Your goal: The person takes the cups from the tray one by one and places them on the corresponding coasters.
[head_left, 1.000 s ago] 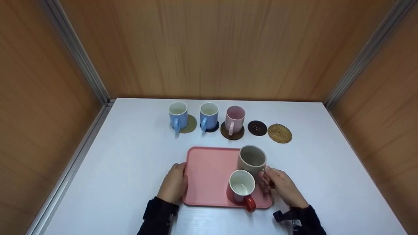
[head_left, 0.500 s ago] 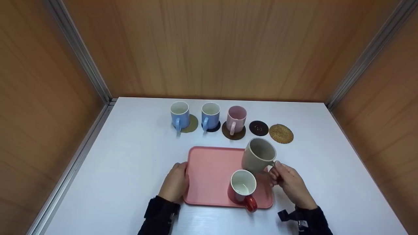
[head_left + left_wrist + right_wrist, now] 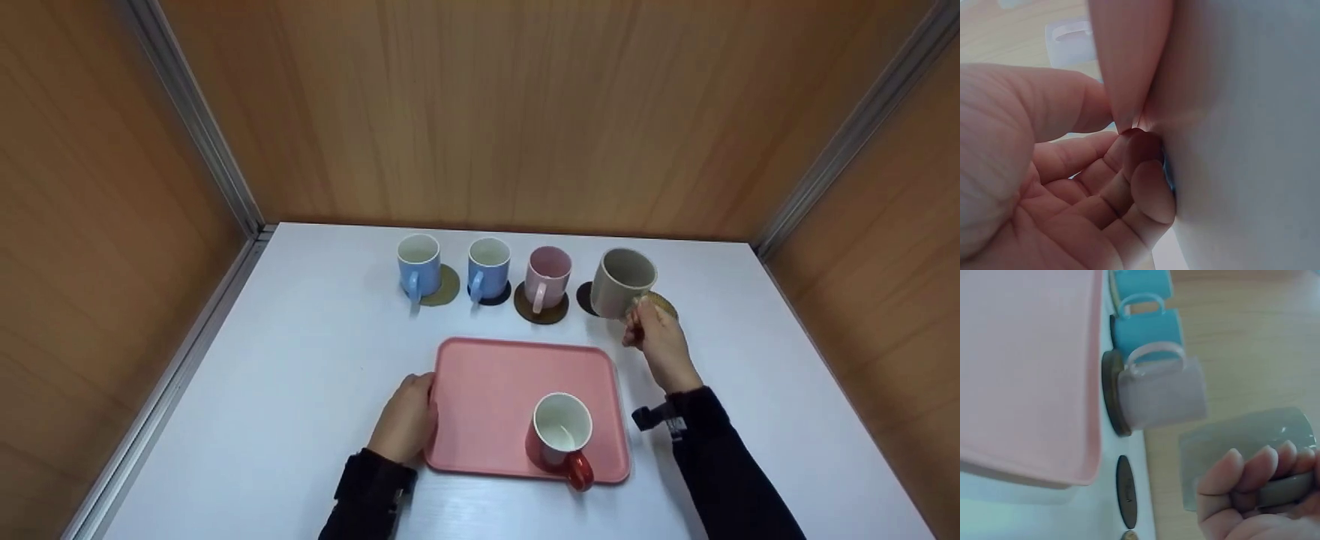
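Note:
My right hand (image 3: pixel 660 345) grips the handle of a grey-beige mug (image 3: pixel 619 289), which hangs above the dark coaster (image 3: pixel 586 299) and partly covers the woven tan coaster (image 3: pixel 664 304). In the right wrist view the fingers (image 3: pixel 1221 472) curl round that handle, and a gap shows between the mug and the dark coaster. My left hand (image 3: pixel 405 420) holds the left edge of the pink tray (image 3: pixel 487 405); in the left wrist view the thumb (image 3: pixel 1072 104) lies on one side of the rim and the fingers on the other. A white mug with a red handle (image 3: pixel 562 424) stands on the tray's right part.
At the back stand a blue mug (image 3: pixel 418 262) partly on an olive coaster (image 3: pixel 444 285), a second blue mug (image 3: pixel 489 266) on a black coaster, and a pink mug (image 3: pixel 547 274) on a brown coaster (image 3: pixel 541 315). Wooden panels (image 3: pixel 480 112) enclose the white table (image 3: pixel 300 360).
The right hand has lifted the grey-beige mug off the tray and carried it back and to the right, over the coasters. The left hand stays on the tray edge.

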The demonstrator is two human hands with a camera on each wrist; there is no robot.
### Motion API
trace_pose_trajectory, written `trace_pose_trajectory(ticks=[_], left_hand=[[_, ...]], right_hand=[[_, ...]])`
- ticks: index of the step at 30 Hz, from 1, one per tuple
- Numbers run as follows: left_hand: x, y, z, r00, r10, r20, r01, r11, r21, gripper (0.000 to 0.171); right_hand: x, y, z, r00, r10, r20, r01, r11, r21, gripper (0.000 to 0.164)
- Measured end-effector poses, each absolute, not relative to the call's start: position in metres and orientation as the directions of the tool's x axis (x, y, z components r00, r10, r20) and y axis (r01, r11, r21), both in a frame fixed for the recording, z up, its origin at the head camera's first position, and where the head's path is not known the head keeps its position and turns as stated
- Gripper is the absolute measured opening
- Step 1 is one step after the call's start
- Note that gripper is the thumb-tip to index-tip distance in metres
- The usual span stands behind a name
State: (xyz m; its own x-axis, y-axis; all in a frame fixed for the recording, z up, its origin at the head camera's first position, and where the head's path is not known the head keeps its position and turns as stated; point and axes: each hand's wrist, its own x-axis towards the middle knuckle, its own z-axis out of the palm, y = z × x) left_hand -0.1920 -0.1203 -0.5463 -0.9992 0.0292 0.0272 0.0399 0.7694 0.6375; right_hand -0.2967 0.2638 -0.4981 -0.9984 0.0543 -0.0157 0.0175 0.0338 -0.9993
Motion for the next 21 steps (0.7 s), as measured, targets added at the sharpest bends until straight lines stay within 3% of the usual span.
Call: trace_pose_trajectory(ticks=[9,21], left_hand=[[-0.191,-0.120,-0.548,-0.999,0.031,0.030,0.043,0.765,0.642,0.039],[-0.192,-0.122,-0.547,-0.999,0.031,0.041,0.050,0.760,0.649,0.037]], right_hand=[[-0.346,0.261,-0.517,-0.995,0.058,-0.078,0.080,0.034,-0.996,0.043],[-0.367,0.260,-0.525,-0.987,0.036,-0.156,0.157,0.011,-0.988,0.043]])
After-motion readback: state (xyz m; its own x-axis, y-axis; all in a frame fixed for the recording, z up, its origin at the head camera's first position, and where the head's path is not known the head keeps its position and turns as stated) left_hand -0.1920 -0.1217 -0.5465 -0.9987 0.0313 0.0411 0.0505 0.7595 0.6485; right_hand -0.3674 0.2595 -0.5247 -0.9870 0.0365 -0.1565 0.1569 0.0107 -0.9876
